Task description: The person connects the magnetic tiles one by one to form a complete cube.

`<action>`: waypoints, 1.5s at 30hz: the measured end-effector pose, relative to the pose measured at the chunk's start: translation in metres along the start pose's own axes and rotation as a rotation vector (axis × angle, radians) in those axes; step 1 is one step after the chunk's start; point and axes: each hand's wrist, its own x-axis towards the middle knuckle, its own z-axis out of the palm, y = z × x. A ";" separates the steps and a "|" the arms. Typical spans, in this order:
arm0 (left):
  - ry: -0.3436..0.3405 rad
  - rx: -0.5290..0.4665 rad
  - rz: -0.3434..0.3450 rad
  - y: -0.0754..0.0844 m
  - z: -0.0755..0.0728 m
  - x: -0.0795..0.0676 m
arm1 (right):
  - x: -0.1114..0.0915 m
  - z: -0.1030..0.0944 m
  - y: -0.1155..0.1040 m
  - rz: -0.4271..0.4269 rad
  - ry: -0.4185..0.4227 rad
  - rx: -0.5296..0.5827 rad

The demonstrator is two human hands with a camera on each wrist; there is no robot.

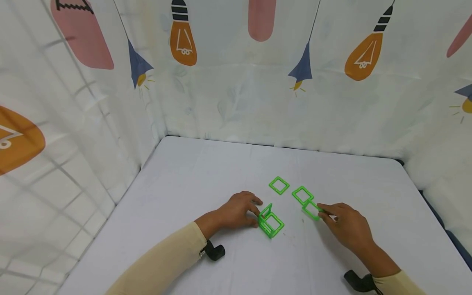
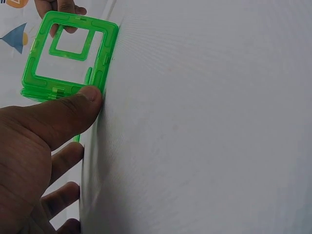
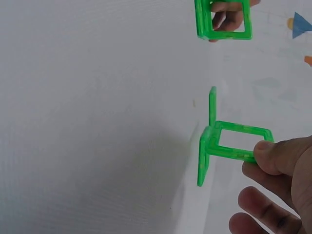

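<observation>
Several green see-through square-frame magnetic tiles are on the white table. My left hand (image 1: 237, 211) holds a joined group of tiles (image 1: 264, 229), one of which stands up from the others. In the left wrist view the thumb (image 2: 78, 109) presses a lower corner of that group, with fingertips behind it. Between thumb and index finger, my right hand (image 1: 346, 227) pinches one square tile (image 3: 231, 153), held tilted. The far edge of this tile meets another flat tile (image 1: 297, 199). A separate square tile (image 1: 274, 190) lies farther back, between the two hands.
The white-covered table (image 1: 206, 164) is bordered by a hanging curtain (image 1: 236, 98) printed with bulbs and lamps, at the back and both sides. Each wrist carries a black camera mount, the left one (image 1: 214, 250) close over the tabletop.
</observation>
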 end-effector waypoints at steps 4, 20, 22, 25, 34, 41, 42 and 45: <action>-0.006 -0.010 -0.008 0.000 -0.001 0.000 | 0.002 0.000 -0.004 -0.027 0.018 0.004; -0.009 -0.002 -0.008 -0.002 0.002 0.000 | 0.006 0.008 -0.018 -0.071 0.038 -0.009; -0.007 0.000 -0.007 -0.002 0.002 0.000 | 0.007 0.009 -0.020 -0.073 0.031 -0.006; -0.006 -0.006 -0.009 -0.002 0.002 0.000 | 0.009 0.010 -0.023 -0.077 0.017 0.006; 0.001 -0.013 0.000 -0.004 0.004 0.000 | 0.013 0.015 -0.031 -0.097 0.010 0.013; 0.008 -0.017 0.002 -0.005 0.004 0.000 | 0.016 0.019 -0.039 -0.099 0.002 0.021; 0.009 -0.018 0.003 -0.005 0.004 0.000 | 0.016 0.020 -0.040 -0.098 0.001 0.021; 0.010 -0.019 0.006 -0.004 0.003 -0.001 | 0.017 0.024 -0.041 -0.099 0.002 0.019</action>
